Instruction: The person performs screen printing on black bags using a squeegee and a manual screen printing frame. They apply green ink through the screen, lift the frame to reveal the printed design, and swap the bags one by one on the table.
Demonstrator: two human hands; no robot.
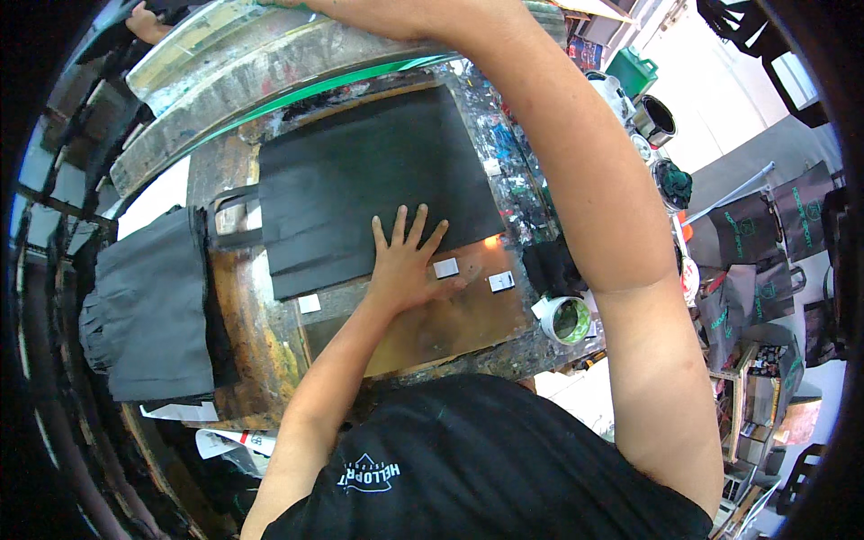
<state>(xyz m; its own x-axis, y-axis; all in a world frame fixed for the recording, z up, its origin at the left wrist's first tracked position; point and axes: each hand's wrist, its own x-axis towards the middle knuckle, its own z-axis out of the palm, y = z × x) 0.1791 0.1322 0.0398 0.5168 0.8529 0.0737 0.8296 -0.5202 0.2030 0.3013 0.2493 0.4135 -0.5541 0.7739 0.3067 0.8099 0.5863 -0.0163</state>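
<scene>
A black fabric bag [360,171] lies flat on the worn board, its handle [236,216] sticking out to the left. My left hand [407,265] rests palm down near the bag's front edge, its spread fingers on the cloth and its thumb to the right, over the brown board [477,315]. My right arm stretches up and across to a large raised screen frame [297,76] with a green strip along its lower edge. At the top of the view my right hand [369,13] is at this frame; its fingers are mostly cut off, so its grip is hidden.
A stack of black bags [153,306] lies at the left. Small white squares [309,303] dot the board. A white tub with green residue [567,321] stands right of it. Cans [654,121] and a green jug [633,72] are farther back. Another person's hand [146,22] shows far left.
</scene>
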